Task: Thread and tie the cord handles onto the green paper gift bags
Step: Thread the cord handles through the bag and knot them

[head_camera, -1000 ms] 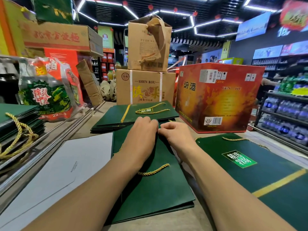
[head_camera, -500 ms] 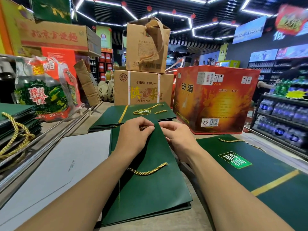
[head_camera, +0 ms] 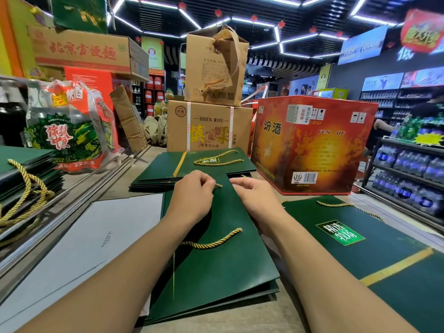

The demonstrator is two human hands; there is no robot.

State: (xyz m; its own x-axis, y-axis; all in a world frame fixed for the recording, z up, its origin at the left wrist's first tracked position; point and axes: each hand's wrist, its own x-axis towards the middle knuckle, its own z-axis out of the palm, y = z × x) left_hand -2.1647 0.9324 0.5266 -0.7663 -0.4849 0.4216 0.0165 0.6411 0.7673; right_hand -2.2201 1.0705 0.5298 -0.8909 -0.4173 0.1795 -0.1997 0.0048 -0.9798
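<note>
Beside red carton (head_camera: 312,145), threading cord (head_camera: 218,185) on a green bag (head_camera: 216,272)

Just left of and in front of the red carton, on a shop counter (head_camera: 113,186): works at a green bag lying flat, top edge toward the carton. Pinches the gold cord at that edge with the left hand (head_camera: 192,198), fingers curled. Grips the same edge with the right hand (head_camera: 254,195), on the carton's side, close to the left but apart. Leaves a loose cord end across the bag's face. Beyond, against the carton's left base, a stack of green bags (head_camera: 192,164) with cords on top.
</note>
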